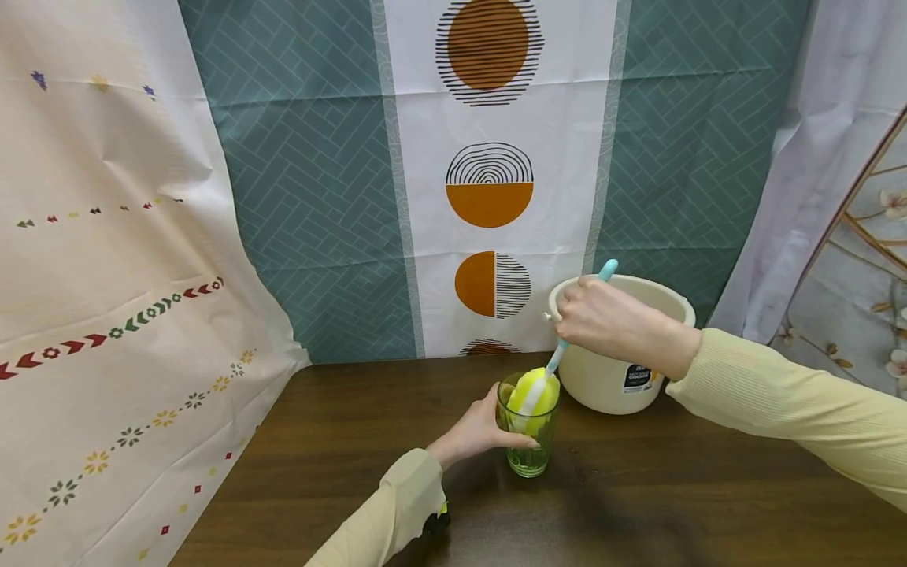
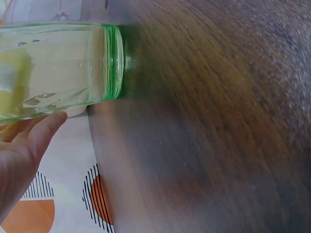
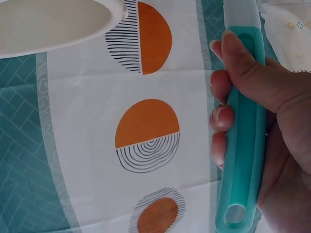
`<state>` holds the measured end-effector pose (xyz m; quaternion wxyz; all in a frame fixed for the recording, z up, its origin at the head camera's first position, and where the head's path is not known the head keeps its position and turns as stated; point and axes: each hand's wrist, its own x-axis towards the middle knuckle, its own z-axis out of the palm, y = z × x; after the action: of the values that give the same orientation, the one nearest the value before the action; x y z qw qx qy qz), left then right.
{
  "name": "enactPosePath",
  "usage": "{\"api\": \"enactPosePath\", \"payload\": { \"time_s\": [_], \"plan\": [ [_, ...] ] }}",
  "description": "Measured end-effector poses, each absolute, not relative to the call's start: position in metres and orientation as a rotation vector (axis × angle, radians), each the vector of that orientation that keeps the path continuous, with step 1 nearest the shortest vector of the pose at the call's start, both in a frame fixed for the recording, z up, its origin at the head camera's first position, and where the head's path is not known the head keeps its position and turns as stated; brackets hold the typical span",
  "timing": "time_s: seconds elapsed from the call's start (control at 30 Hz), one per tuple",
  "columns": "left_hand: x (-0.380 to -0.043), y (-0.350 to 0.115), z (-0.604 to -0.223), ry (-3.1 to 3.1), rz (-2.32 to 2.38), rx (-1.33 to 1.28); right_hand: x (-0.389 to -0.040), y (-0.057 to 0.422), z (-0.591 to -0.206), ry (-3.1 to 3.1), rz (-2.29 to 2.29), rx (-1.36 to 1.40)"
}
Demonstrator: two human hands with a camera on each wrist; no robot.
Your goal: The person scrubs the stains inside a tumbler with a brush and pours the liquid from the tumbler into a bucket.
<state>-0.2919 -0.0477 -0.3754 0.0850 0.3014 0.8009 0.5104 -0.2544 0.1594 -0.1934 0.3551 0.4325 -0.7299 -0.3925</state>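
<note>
A green-tinted drinking glass (image 1: 530, 461) stands upright on the wooden table. My left hand (image 1: 476, 431) grips it from the left, thumb across the near side. In the left wrist view the glass (image 2: 63, 73) lies sideways in the picture, its base by the tabletop. My right hand (image 1: 616, 319) holds the teal handle (image 3: 245, 141) of a bottle brush, fingers wrapped round it and thumb along its top. The brush's yellow sponge head (image 1: 540, 398) sits tilted in the mouth of the glass, partly inside it. Its lower end shows blurred through the glass wall.
A cream bucket (image 1: 602, 386) with a dark label stands right behind the glass, close under my right forearm. The dark wooden table (image 1: 340, 425) ends at a patterned curtain (image 1: 319, 197) behind. A pale embroidered cloth (image 1: 127, 315) hangs on the left.
</note>
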Motion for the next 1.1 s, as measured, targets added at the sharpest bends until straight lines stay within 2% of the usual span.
{"api": "enactPosePath", "payload": {
  "time_s": [0.23, 1.1],
  "plan": [
    [-0.304, -0.046, -0.39, 2.415, 1.502, 0.884, -0.255, 0.162, -0.191, -1.902, -0.959, 1.151],
    [-0.306, -0.047, -0.391, 2.404, 1.509, 0.875, -0.254, 0.158, -0.185, -1.938, -0.916, 1.129]
  ]
}}
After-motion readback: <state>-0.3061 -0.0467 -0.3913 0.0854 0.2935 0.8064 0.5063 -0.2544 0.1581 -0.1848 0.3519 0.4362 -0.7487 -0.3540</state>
